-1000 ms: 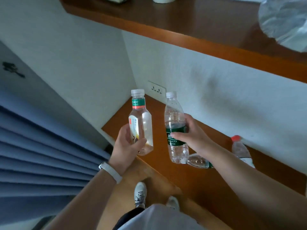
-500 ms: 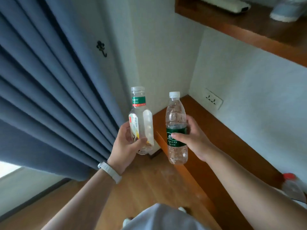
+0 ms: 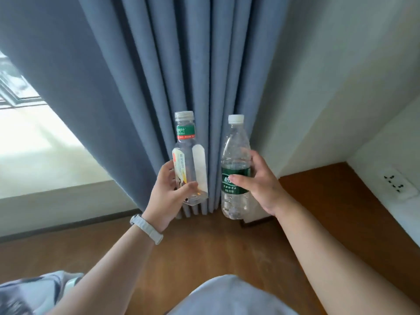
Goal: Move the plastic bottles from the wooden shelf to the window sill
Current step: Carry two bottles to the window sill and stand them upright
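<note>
1. The yellow-label bottle [image 3: 191, 160] is gripped by the left hand [image 3: 169, 196], with fingers and thumb curled round its lower half. It is held upright in the air in front of the blue curtain [image 3: 159, 64].
2. A clear cap is fitted. Below it, a green neck band with white characters and a red stripe is carried. A white and yellow label with vertical characters is wrapped round the body. The writing is too blurred to be read.
3. The green-label bottle [image 3: 234, 144] is gripped at label height by the right hand [image 3: 261, 185], with the thumb laid across the front. It is held upright, just beside the other bottle and apart from it.
4. A white cap is fitted. White characters are printed on the dark green label; the brand cannot be made out.
5. The 2 bottles are held between the wooden shelf [image 3: 329, 196] at the right and the window sill [image 3: 41, 160] at the left, touching neither.
6. A white socket [image 3: 400, 184] is mounted on the wall above the shelf. A pale strap [image 3: 147, 228] is worn on the left wrist.
</note>
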Available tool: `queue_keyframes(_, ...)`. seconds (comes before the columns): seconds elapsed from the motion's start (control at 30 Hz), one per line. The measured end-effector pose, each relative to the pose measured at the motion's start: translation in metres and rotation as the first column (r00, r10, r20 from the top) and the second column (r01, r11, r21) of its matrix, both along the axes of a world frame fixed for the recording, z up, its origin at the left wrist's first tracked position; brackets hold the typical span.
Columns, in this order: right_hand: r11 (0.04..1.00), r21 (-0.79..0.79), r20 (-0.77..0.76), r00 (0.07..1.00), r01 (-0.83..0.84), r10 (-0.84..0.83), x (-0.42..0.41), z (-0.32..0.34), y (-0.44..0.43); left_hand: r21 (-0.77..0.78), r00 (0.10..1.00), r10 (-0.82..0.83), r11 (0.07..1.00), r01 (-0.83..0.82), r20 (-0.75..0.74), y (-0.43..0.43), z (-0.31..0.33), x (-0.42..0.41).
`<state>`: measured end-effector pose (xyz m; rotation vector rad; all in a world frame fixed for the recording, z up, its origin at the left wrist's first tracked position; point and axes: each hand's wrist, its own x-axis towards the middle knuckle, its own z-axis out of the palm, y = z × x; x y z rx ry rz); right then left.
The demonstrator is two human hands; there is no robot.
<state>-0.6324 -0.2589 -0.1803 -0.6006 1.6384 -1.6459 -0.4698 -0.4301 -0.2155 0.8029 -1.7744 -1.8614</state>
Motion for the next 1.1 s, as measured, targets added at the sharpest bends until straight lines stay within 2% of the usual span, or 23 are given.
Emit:
queue_keyframes(0.27,0.985,-0.007,-0.068,0.983,-0.172,0.171,0.046,-0.001,-0.108,0.019,0.982,0.186,0.982,-0.185,-0.030,-0.074,0.004,0.075)
queue_keyframes(0.47,0.935,0.052,-0.105,0.929,-0.352,0.356,0.064,-0.004,-0.165,0.019,0.941,0.336,0.942,-0.336,-0.041,-0.108,-0.001,0.116)
queue_keyframes(0.73,0.830,0.112,-0.205,0.804,-0.547,0.558,0.060,-0.011,-0.240,0.018,0.848,0.530,0.848,-0.530,-0.014,-0.129,0.000,0.129)
queue_keyframes(0.97,0.702,0.116,-0.206,0.674,-0.702,0.709,0.029,-0.011,-0.298,-0.009,0.752,0.660,0.752,-0.660,0.006,-0.144,0.019,0.125)
queue_keyframes(1.1,0.629,0.103,-0.203,0.603,-0.770,0.772,0.017,-0.010,-0.325,-0.060,0.666,0.746,0.664,-0.745,-0.012,-0.150,0.032,0.120)
